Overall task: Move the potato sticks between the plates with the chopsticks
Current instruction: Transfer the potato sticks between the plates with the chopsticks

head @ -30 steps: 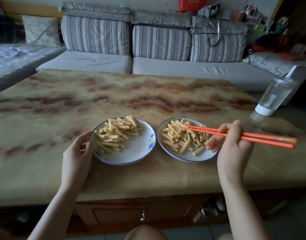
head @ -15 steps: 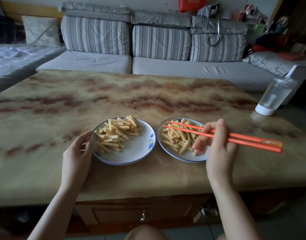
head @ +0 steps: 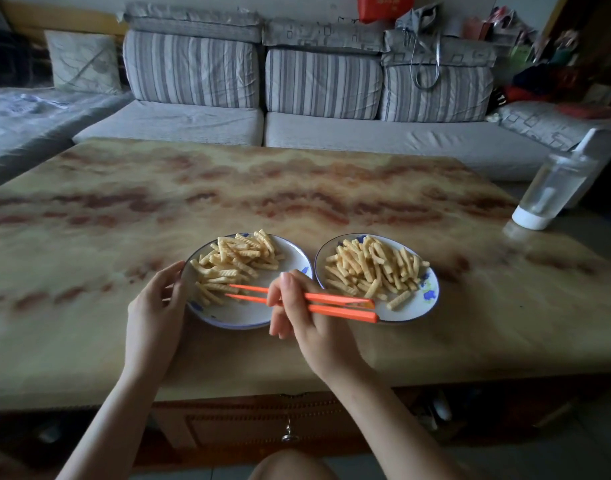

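Gripping orange chopsticks (head: 342,312): right hand (head: 307,317), fingers curled round them | tips at potato sticks (head: 234,261) on left plate (head: 252,322) | left hand (head: 155,313) holds that plate's rim

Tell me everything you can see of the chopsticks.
The chopsticks are two orange, plastic-looking sticks with squared thick ends, tapering to tips. The right hand grips them near the middle. They lie nearly level, tips slightly apart, pointing left over the left plate at the near edge of its potato sticks; thick ends hang over the right plate.
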{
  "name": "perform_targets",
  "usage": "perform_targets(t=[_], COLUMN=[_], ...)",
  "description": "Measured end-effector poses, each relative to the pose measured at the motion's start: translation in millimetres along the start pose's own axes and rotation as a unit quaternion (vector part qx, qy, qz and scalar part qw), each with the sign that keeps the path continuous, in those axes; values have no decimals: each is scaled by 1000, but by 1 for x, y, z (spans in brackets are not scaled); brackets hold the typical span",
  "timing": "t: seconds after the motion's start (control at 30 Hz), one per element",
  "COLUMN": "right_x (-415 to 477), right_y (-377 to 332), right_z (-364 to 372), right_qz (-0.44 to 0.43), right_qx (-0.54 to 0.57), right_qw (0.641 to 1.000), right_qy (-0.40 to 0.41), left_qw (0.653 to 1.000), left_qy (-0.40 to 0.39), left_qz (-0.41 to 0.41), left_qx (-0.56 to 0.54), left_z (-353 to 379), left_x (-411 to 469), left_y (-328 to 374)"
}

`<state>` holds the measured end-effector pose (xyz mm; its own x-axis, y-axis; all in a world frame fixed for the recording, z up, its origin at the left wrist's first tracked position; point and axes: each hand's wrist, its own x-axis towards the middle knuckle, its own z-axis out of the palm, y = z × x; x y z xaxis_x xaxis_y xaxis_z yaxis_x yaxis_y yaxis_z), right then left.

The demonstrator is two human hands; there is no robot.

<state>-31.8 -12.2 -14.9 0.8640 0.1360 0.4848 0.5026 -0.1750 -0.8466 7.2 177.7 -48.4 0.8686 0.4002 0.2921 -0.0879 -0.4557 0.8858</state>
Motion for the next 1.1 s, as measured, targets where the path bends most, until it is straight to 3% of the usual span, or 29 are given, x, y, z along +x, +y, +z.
perform_targets(t=[0.17, 0.37, 0.67, 1.1], right_x=[3, 1, 2, 1], right_y=[2, -8, -18, -11], right_z=[4, -12, -58, -112], right_qz=[17, 25, 56, 58], right_qx=[-7, 95, 109, 2], right_qw=[999, 985, 949, 901], right_qy=[27, 141, 291, 430], left_qw=[1000, 1000, 1000, 1000], left_qy=[-1, 0, 1, -4], left_qz=[1, -1, -1, -2], left_qx=[5, 8, 11, 10], left_z=[0, 0, 0, 0], left_x=[1, 3, 1, 1], left_y=[-3, -5, -4, -3])
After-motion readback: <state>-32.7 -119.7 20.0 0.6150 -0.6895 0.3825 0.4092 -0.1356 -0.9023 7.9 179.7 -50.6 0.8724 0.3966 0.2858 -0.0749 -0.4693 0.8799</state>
